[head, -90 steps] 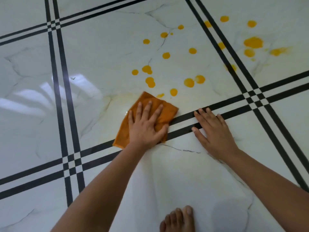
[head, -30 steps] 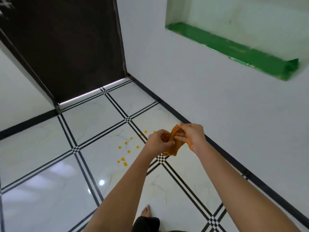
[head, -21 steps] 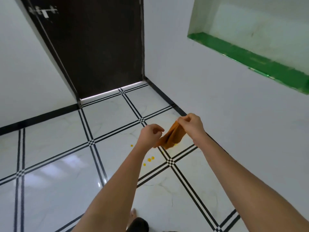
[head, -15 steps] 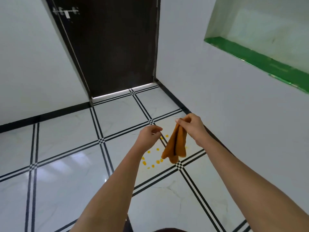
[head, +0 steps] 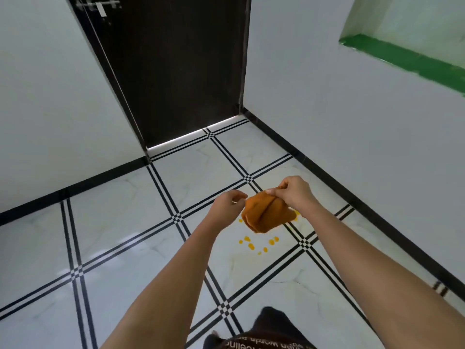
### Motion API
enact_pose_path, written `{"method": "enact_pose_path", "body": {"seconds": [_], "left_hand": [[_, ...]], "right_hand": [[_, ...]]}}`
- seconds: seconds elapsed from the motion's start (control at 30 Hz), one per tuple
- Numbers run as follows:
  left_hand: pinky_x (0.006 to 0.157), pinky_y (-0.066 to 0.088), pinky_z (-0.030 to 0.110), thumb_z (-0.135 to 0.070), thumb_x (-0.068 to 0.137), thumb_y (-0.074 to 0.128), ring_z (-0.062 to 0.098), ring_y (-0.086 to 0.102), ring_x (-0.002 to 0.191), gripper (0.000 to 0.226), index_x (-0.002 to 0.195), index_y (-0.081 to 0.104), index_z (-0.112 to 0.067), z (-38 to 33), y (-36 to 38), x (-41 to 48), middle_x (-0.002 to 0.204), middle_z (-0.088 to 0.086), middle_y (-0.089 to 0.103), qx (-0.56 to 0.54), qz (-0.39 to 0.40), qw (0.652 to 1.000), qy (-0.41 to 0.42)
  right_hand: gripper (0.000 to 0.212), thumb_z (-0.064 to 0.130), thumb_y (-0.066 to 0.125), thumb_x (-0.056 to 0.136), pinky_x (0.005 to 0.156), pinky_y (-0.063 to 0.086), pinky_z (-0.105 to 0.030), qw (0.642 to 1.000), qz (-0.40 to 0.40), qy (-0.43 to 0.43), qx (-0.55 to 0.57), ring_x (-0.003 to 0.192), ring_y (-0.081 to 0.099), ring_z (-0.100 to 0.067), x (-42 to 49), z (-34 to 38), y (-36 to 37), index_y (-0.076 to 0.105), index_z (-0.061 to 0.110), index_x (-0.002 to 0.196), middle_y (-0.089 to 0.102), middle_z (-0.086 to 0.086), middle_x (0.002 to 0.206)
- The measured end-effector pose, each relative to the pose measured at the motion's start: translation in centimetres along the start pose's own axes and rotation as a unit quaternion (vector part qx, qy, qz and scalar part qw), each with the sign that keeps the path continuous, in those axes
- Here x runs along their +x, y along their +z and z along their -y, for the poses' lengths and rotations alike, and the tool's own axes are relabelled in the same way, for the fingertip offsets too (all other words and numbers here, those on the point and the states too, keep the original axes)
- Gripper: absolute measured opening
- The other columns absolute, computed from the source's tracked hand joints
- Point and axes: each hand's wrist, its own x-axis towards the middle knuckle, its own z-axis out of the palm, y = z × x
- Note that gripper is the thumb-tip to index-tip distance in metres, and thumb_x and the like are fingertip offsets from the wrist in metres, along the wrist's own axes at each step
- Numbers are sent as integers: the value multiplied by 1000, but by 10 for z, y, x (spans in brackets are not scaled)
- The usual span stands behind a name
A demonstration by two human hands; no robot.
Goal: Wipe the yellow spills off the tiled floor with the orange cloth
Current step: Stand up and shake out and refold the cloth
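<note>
The orange cloth [head: 266,215] hangs bunched in the air above the white tiled floor [head: 120,238], well off the tiles. My right hand [head: 294,192] pinches its top edge. My left hand [head: 227,205] is at the cloth's left corner with curled fingers; whether it grips the cloth is unclear. Several yellow spills [head: 256,244] dot the tile just below the cloth, near a crossing of black lines, and a bit more yellow [head: 297,214] shows at the cloth's right edge. The cloth hides the rest of the spill patch.
A dark door [head: 176,71] closes the far corner. A white wall with black skirting [head: 377,212] runs along the right, with a green ledge [head: 402,61] high up. My dark clothing [head: 266,331] shows at the bottom edge.
I have risen from wiping on the floor to standing, and the cloth has left the tiles. In the last half second it swung from hanging straight down to bunched up toward my left hand.
</note>
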Motion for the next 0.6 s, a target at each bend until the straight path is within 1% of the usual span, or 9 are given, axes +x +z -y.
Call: {"method": "enact_pose_path", "body": {"seconds": [0.07, 0.1, 0.17, 0.2, 0.3, 0.4, 0.47, 0.53, 0.6], "left_hand": [[86, 39, 22, -19, 95, 47, 12, 53, 107, 29, 121, 59, -14, 10, -16, 18, 121, 2, 60, 0, 12, 1000, 0], [85, 39, 22, -20, 95, 47, 11, 53, 106, 29, 122, 58, -15, 14, -21, 25, 122, 1, 60, 2, 15, 1000, 0], [82, 38, 21, -21, 95, 46, 8, 50, 101, 30, 122, 57, -16, 25, -34, 50, 122, 0, 59, 14, 30, 999, 1], [81, 38, 21, -21, 95, 46, 7, 49, 99, 30, 122, 57, -16, 29, -38, 63, 121, 0, 59, 19, 37, 999, 4], [80, 38, 20, -22, 95, 46, 7, 49, 98, 29, 121, 58, -17, 39, -53, 105, 120, 0, 60, 29, 59, 998, 8], [78, 39, 21, -23, 95, 46, 9, 51, 97, 29, 121, 58, -19, 45, -70, 163, 118, 2, 60, 39, 83, 996, 6], [76, 39, 21, -23, 94, 45, 11, 53, 95, 29, 121, 58, -19, 45, -80, 197, 117, 3, 61, 56, 110, 992, 8], [77, 41, 22, -23, 95, 45, 15, 56, 99, 30, 122, 57, -18, 44, -88, 234, 119, 5, 60, 77, 143, 987, 8], [83, 41, 23, -23, 95, 44, 18, 55, 109, 31, 124, 55, -17, 43, -94, 272, 123, 6, 59, 87, 161, 983, 12]], "right_hand": [[37, 34, 74, 77, 65, 55, -38, 999, -23, 2, 27, 75, 61, -28, 15, 18, 19, 59, 0, 81, 62, -14, 78], [37, 35, 71, 79, 64, 53, -36, 999, -34, -2, 18, 74, 60, -26, 20, 24, 25, 57, 2, 81, 60, -13, 78], [36, 40, 66, 82, 62, 41, -29, 998, -51, -8, -23, 73, 54, -21, 40, 38, 38, 55, 6, 81, 57, -9, 78], [36, 42, 64, 83, 62, 36, -28, 997, -60, -10, -37, 73, 52, -20, 49, 44, 43, 52, 7, 80, 55, -7, 77], [37, 43, 60, 86, 62, 36, -28, 996, -81, -1, -28, 72, 52, -21, 84, 53, 55, 48, 9, 77, 52, -5, 73], [38, 41, 64, 84, 59, 36, -28, 991, -120, 37, 42, 66, 48, -18, 131, 62, 65, 49, 7, 74, 49, -1, 65], [39, 41, 68, 81, 60, 43, -34, 983, -137, 84, 91, 68, 53, -23, 161, 66, 68, 52, 7, 73, 50, -1, 63], [39, 41, 71, 78, 64, 53, -41, 965, -155, 146, 155, 71, 58, -29, 191, 69, 70, 55, 5, 77, 54, -5, 65], [36, 36, 74, 76, 59, 55, -40, 931, -163, 204, 254, 71, 61, -29, 217, 74, 68, 57, 4, 82, 58, -10, 71]]}}
